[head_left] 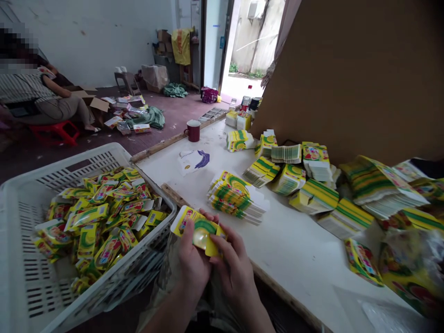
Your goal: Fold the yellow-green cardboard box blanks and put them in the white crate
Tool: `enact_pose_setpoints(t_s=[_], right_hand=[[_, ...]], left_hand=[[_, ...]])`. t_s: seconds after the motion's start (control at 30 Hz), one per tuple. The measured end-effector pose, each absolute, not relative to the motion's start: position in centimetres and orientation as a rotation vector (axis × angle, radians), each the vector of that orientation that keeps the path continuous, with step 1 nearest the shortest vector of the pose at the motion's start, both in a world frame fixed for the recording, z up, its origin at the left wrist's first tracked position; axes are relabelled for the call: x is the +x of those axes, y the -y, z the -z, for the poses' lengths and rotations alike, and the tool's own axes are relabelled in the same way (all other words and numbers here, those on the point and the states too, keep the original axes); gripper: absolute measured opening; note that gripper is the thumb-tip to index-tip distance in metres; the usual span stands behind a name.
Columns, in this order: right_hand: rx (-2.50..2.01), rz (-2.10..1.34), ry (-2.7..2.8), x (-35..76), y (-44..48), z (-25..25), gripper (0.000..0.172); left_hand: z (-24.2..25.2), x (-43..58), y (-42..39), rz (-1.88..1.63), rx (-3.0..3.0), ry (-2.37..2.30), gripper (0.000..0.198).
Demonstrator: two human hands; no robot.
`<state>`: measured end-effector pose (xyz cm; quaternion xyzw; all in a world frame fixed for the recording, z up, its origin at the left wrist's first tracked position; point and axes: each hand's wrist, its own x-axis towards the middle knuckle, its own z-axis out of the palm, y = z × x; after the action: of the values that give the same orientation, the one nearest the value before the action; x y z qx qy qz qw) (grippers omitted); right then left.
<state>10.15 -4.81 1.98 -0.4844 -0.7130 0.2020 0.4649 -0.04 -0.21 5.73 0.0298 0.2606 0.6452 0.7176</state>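
Observation:
Over my lap, at the table's edge, my left hand [194,254] grips a small yellow and green cardboard box [201,231], its thumb across the printed front. My right hand [231,254] pinches the right end of the same box, where a yellow flap shows at the fingers. What lies inside the box is hidden. Just beyond my hands, a fanned stack of flat printed boxes [232,196] rests on the white table [291,249]. To my left stands a white plastic basket [26,277] holding many folded boxes [100,222].
More stacks of flat boxes [312,196] spread along the table's right side, below a large brown board [354,78]. A dark red mug [193,131] and a printed sheet [194,160] sit farther back. At far left, a person [45,97] sits on a red stool [57,132].

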Motion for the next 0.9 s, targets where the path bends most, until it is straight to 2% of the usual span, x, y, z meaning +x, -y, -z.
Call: enact_pose_setpoints(t_s=[0.17, 0.33, 0.4, 0.5, 0.53, 0.6, 0.67, 0.8, 0.83, 0.9], right_hand=[[-1.112, -0.675, 1.840, 11.4, 4.5, -2.9, 0.033], [-1.171, -0.583, 1.524, 9.2, 4.1, -2.3, 0.030], [-1.200, -0.633, 1.444, 8.4, 3.9, -2.2, 0.037], [-1.245, -0.740, 1.442, 9.4, 2.9, -2.7, 0.064], [-1.276, -0.719, 1.469, 10.3, 2.4, -3.0, 0.068], [-1.400, -0.557, 1.532, 12.7, 0.8, -3.6, 0.058], [-1.575, -0.287, 1.511, 15.2, -1.3, -3.9, 0.035], [-1.674, -0.207, 1.519, 18.0, -5.3, -3.6, 0.035], [-1.685, -0.216, 1.540, 18.2, -5.9, -3.5, 0.036], [-1.694, -0.242, 1.587, 18.2, -6.7, -3.4, 0.037]], left_hand=[[-5.3, -0.1, -0.1, -1.406, 0.075, -0.539, 0.030], [-4.7, 0.9, 0.5, -1.427, 0.100, -0.647, 0.036], [-4.6, 0.6, 0.4, -1.431, 0.140, -0.682, 0.038], [-4.9, -1.5, -0.8, -1.524, 0.199, -0.764, 0.043], [-5.2, -2.6, -1.5, -1.592, 0.189, -0.799, 0.048], [-5.7, -4.8, -2.9, -1.795, 0.053, -0.884, 0.060], [-5.9, -6.4, -3.9, -1.828, -0.101, -0.955, 0.061], [-5.2, -6.3, -3.2, -1.596, -0.148, -0.921, 0.078], [-5.0, -5.7, -2.8, -1.568, -0.130, -0.914, 0.076], [-4.8, -4.5, -2.2, -1.554, -0.087, -0.891, 0.061]])
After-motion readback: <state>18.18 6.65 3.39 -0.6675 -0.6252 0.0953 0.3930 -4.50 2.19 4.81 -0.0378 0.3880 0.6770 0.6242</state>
